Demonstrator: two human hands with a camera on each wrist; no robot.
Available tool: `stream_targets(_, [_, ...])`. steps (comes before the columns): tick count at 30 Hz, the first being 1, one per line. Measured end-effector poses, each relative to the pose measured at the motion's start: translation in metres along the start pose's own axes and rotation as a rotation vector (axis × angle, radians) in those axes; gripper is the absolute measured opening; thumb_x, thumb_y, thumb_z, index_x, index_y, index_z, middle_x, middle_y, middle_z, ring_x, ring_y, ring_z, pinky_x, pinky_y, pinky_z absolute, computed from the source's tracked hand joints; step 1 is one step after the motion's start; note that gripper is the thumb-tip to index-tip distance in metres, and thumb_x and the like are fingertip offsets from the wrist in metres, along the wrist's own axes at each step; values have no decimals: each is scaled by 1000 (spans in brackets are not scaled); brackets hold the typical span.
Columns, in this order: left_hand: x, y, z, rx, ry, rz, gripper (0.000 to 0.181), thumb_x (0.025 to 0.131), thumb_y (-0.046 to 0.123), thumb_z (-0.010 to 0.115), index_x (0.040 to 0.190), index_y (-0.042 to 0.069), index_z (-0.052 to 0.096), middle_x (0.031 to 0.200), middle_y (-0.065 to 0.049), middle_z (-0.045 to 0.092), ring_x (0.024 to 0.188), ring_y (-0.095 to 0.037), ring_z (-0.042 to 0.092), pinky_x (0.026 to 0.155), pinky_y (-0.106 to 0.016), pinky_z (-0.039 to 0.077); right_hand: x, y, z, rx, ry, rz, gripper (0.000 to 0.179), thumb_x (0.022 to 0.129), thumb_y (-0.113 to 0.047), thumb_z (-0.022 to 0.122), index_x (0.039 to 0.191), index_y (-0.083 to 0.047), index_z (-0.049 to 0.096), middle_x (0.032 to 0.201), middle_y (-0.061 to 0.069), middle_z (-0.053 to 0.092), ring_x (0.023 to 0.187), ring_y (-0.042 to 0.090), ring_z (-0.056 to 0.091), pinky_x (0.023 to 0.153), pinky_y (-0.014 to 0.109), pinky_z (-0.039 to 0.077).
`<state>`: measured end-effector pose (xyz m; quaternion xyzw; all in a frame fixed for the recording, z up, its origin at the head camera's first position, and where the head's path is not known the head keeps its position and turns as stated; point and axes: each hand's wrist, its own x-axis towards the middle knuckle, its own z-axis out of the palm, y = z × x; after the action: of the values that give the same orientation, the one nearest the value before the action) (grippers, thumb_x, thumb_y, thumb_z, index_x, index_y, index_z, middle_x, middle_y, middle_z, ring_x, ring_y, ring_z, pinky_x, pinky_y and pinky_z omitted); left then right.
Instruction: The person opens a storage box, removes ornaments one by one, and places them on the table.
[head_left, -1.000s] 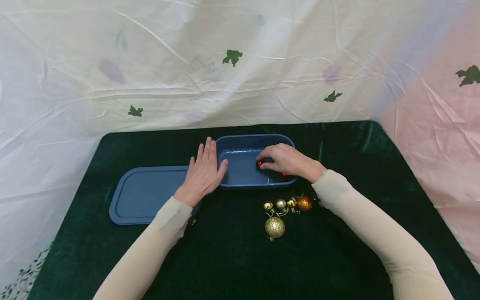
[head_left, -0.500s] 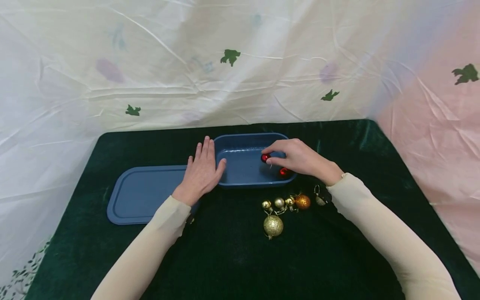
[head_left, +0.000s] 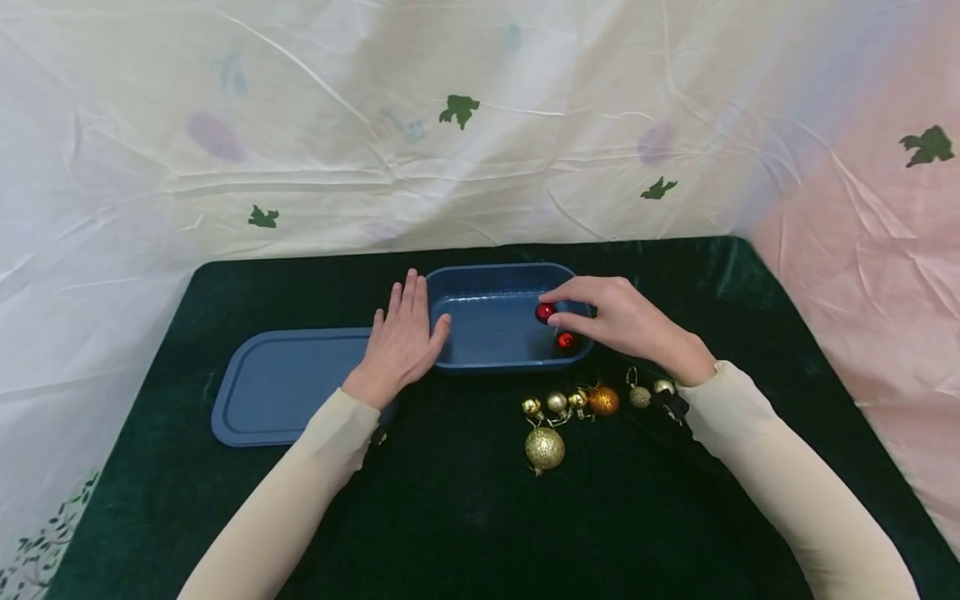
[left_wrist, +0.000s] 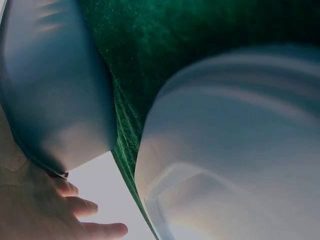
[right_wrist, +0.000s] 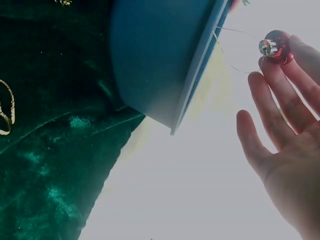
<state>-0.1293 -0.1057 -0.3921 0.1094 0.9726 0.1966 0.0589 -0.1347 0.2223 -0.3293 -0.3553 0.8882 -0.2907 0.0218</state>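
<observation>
My right hand (head_left: 630,321) pinches a small shiny red bauble (head_left: 545,313) between thumb and fingers, above the right end of a blue rectangular container (head_left: 480,335). In the right wrist view, the held bauble (right_wrist: 279,46) shows its silver cap, with a thin thread loop reaching to the container's rim. A second red bauble (head_left: 566,342) lies inside the container's right end, just below the held one. Against the container's left end rests my left hand (head_left: 401,342), its fingers straight and the thumb over the rim.
A blue lid (head_left: 285,387) lies left of the container, partly under the left forearm. In front are several small gold baubles (head_left: 557,403), an orange bauble (head_left: 603,401) and a larger glittery gold bauble (head_left: 544,449). More ornaments (head_left: 640,396) lie near the right cuff. Dark green cloth covers the table.
My right hand has lifted the red bauble from the container's floor and moved right with it. The second red bauble and the ornaments by the right cuff have come into view. The left hand stays put.
</observation>
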Motion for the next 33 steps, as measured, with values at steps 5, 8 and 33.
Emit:
stream_targets(5, [1, 0, 0, -4, 5, 8, 80, 109, 52, 31, 166, 3, 2, 173, -12, -8, 159, -38, 0, 121, -67, 14, -11, -3, -3, -21, 34, -22, 31, 100, -22, 72, 129, -12, 72, 124, 4, 72, 115, 26, 68, 94, 50, 56])
stream_targets(8, [0, 0, 0, -4, 8, 8, 80, 109, 51, 31, 166, 3, 2, 173, -13, -7, 159, -38, 1, 121, -67, 15, -19, -5, -4, -38, 56, -28, 31, 99, -21, 73, 129, -12, 73, 123, 2, 72, 114, 23, 68, 93, 48, 56])
stream_targets(33, [0, -1, 0, -8, -5, 8, 80, 109, 52, 30, 166, 4, -1, 173, -11, -11, 159, -38, -1, 121, -67, 13, -74, -21, -10, -73, 197, -158, 41, 86, -4, 81, 125, -15, 74, 121, -3, 73, 109, 14, 68, 94, 19, 50])
